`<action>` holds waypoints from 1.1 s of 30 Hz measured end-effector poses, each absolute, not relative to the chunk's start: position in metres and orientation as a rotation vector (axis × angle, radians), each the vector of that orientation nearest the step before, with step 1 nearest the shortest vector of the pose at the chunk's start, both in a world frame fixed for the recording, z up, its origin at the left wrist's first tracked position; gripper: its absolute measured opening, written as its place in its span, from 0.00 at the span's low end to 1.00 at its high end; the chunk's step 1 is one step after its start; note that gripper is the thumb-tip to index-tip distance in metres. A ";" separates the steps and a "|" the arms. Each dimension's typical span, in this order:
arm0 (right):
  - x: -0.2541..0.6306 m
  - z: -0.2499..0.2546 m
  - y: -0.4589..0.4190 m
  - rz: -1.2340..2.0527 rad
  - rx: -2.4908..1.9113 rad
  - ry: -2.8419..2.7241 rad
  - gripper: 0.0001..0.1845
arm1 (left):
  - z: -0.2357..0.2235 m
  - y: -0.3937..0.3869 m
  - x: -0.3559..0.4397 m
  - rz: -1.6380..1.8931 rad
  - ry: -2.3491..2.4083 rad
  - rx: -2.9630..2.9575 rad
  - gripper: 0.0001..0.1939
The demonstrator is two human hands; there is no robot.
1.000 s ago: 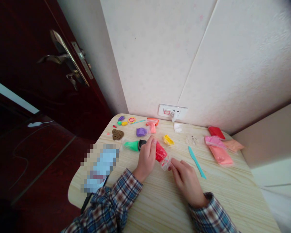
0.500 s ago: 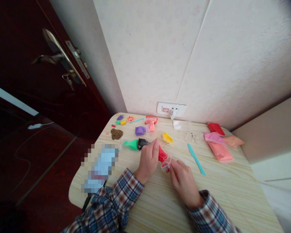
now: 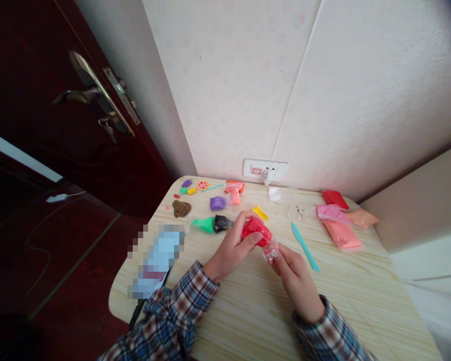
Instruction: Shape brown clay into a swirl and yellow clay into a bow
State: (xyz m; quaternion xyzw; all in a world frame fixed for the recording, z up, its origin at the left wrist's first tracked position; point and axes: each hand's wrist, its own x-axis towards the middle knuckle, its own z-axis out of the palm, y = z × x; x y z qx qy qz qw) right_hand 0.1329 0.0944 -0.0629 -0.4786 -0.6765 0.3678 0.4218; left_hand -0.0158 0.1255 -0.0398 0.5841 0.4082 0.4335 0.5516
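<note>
A clear bag with a red filling [image 3: 254, 229] is held above the near-middle part of the pale wood-grain counter [image 3: 244, 321], slanting so that its crumpled, see-through end points toward the right hand [image 3: 295, 276]. The left hand [image 3: 233, 250] is curled round the fuller part, thumb pressed across the top and fingers behind it; the right hand is drawn nearly closed, thumb and forefinger pinching the clear end. Both wrists come out of plaid sleeves [image 3: 195, 296]. Just beyond the bag lies a bright yellow lump [image 3: 260, 212], and beside the left hand a black packet [image 3: 221, 224] sits against a green one [image 3: 204, 224]. To the right of the right hand, a turquoise plastic knife [image 3: 305, 246] lies at a slant. Farther back are a purple packet [image 3: 218, 202], a coral packet [image 3: 234, 196] next to it, a white packet [image 3: 274, 194] and a clear wrapper with dark specks [image 3: 296, 213]. At the right, red [image 3: 335, 199], pink [image 3: 329, 212], salmon [image 3: 342, 234] and peach [image 3: 363, 218] packets lie in an overlapping group. Toward the left edge are a coiled brown mass [image 3: 181, 208], a round fruit-slice piece [image 3: 203, 186] and a pixelated flat object [image 3: 158, 260]. Behind the counter, a white plug [image 3: 267, 176] sits in a wall socket [image 3: 248, 168]; at far left stands a dark red door [image 3: 30, 75] with a metal handle [image 3: 78, 95].
</note>
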 end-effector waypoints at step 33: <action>0.136 -0.070 0.090 0.193 -1.186 -1.829 0.13 | -0.055 0.111 0.006 0.976 1.015 1.296 0.19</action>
